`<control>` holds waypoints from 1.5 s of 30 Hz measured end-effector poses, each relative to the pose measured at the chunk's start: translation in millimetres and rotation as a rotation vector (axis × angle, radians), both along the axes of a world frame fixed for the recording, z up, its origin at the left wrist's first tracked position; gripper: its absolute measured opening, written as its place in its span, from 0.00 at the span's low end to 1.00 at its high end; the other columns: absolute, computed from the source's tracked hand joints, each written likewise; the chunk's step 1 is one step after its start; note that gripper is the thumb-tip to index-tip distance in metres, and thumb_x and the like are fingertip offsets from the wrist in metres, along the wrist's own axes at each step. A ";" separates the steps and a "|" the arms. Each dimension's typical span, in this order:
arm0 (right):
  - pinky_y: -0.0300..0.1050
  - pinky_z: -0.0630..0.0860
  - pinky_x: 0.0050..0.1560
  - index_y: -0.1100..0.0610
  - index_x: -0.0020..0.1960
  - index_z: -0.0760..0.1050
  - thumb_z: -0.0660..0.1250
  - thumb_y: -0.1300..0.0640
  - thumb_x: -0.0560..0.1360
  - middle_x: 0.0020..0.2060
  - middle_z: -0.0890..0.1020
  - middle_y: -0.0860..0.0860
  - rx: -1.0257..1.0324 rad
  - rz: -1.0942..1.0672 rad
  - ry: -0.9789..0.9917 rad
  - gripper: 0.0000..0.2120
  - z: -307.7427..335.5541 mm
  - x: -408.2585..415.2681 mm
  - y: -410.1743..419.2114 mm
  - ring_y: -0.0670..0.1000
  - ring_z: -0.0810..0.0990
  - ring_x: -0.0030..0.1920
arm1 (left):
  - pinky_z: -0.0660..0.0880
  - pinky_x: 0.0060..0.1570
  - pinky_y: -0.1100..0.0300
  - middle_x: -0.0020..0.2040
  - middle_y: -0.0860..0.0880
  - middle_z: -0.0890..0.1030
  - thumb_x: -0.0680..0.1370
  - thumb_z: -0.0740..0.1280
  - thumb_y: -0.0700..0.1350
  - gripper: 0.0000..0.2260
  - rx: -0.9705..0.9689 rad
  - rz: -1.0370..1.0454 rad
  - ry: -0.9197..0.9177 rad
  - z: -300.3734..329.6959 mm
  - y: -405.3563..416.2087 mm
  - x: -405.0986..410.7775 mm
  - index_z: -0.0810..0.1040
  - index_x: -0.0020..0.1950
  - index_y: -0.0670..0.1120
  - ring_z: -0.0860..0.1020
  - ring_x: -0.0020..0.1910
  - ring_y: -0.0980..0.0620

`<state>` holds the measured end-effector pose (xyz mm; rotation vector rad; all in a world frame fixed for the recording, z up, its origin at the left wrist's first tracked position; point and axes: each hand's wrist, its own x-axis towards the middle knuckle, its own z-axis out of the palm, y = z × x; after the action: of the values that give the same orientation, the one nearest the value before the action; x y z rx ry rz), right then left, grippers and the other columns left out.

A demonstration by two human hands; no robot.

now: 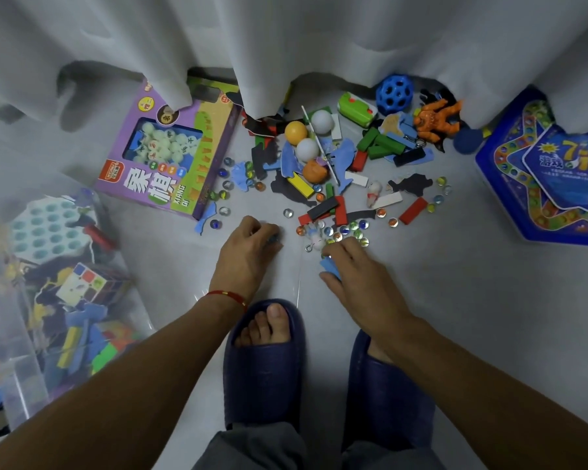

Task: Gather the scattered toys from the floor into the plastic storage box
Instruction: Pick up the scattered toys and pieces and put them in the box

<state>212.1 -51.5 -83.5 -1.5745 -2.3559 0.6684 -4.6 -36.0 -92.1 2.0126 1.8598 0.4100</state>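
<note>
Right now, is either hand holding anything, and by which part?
The right hand holds a blue piece under its fingers, grip point hidden. The left hand curls over something dark; what cannot be told.

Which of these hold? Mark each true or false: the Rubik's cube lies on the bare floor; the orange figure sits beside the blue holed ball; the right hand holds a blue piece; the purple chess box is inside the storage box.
1. Rubik's cube on the bare floor: false, it lies in the plastic storage box.
2. Orange figure beside the blue holed ball: true.
3. Right hand holds a blue piece: true.
4. Purple chess box inside the storage box: false, it lies on the floor.
</note>
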 end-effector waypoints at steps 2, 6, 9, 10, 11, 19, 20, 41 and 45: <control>0.48 0.82 0.40 0.58 0.60 0.75 0.73 0.57 0.75 0.56 0.77 0.56 0.016 0.008 -0.017 0.15 -3.4 -4.1 2.9 0.55 0.81 0.44 | 0.77 0.47 0.55 0.52 0.43 0.75 0.78 0.68 0.43 0.12 0.007 -0.003 0.011 -1.1 0.7 1.7 0.79 0.61 0.42 0.77 0.46 0.45; 0.49 0.82 0.33 0.61 0.57 0.77 0.79 0.65 0.67 0.47 0.80 0.58 0.084 0.080 -0.102 0.20 -4.5 -8.9 9.7 0.55 0.81 0.37 | 0.74 0.47 0.59 0.52 0.42 0.75 0.78 0.68 0.40 0.11 -0.007 0.046 0.015 0.7 -0.6 5.9 0.79 0.60 0.41 0.77 0.46 0.44; 0.43 0.76 0.27 0.61 0.53 0.78 0.82 0.68 0.58 0.39 0.80 0.57 0.114 0.090 -0.182 0.25 -1.3 -13.9 7.1 0.52 0.77 0.30 | 0.70 0.48 0.62 0.53 0.41 0.75 0.78 0.68 0.40 0.11 -0.031 0.135 0.006 3.7 -5.3 12.0 0.78 0.60 0.41 0.77 0.47 0.44; 0.42 0.75 0.26 0.61 0.52 0.78 0.82 0.68 0.57 0.39 0.80 0.57 0.114 0.076 -0.191 0.26 -1.4 -15.2 5.4 0.52 0.77 0.29 | 0.69 0.49 0.63 0.54 0.41 0.74 0.79 0.68 0.40 0.11 -0.050 0.180 -0.007 5.1 -5.4 14.1 0.78 0.61 0.42 0.76 0.48 0.44; 0.41 0.74 0.26 0.61 0.50 0.79 0.82 0.69 0.55 0.38 0.80 0.57 0.111 0.069 -0.197 0.26 -0.6 -15.9 4.3 0.52 0.77 0.28 | 0.68 0.49 0.63 0.55 0.41 0.74 0.79 0.67 0.41 0.12 -0.076 0.227 -0.020 6.9 -4.5 16.4 0.77 0.62 0.43 0.76 0.49 0.44; 0.40 0.80 0.47 0.56 0.59 0.77 0.69 0.59 0.78 0.50 0.82 0.52 -0.439 -0.373 0.295 0.10 18.7 -4.8 -4.3 0.48 0.82 0.45 | 0.76 0.46 0.58 0.50 0.42 0.79 0.79 0.66 0.41 0.08 -0.252 0.349 -0.160 21.9 -2.7 25.3 0.78 0.58 0.47 0.79 0.45 0.44; 0.39 0.80 0.43 0.56 0.58 0.78 0.67 0.59 0.79 0.49 0.82 0.53 -0.624 -0.571 0.564 0.08 23.8 -0.1 -3.7 0.47 0.83 0.42 | 0.78 0.42 0.57 0.46 0.44 0.81 0.79 0.66 0.41 0.06 -0.271 0.419 -0.323 27.4 -4.5 28.9 0.78 0.55 0.48 0.80 0.41 0.46; 0.48 0.74 0.37 0.57 0.56 0.70 0.65 0.52 0.80 0.37 0.75 0.51 -0.161 -0.364 0.044 0.10 -3.2 32.8 25.8 0.54 0.78 0.39 | 0.50 0.18 0.65 0.28 0.48 0.66 0.78 0.51 0.46 0.10 -1.146 0.225 -1.991 52.2 -11.0 50.8 0.69 0.43 0.46 0.56 0.21 0.54; 0.45 0.73 0.35 0.58 0.54 0.71 0.64 0.53 0.81 0.36 0.76 0.50 -0.199 -0.386 0.105 0.08 -4.4 34.2 24.4 0.51 0.77 0.36 | 0.53 0.18 0.67 0.22 0.49 0.66 0.79 0.51 0.46 0.11 -1.215 0.204 -2.005 53.4 -12.5 51.4 0.68 0.41 0.44 0.56 0.18 0.53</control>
<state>246.3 -27.1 -87.9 -1.9517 -1.8798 0.8872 46.8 -48.5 -38.7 0.0393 0.4832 0.6530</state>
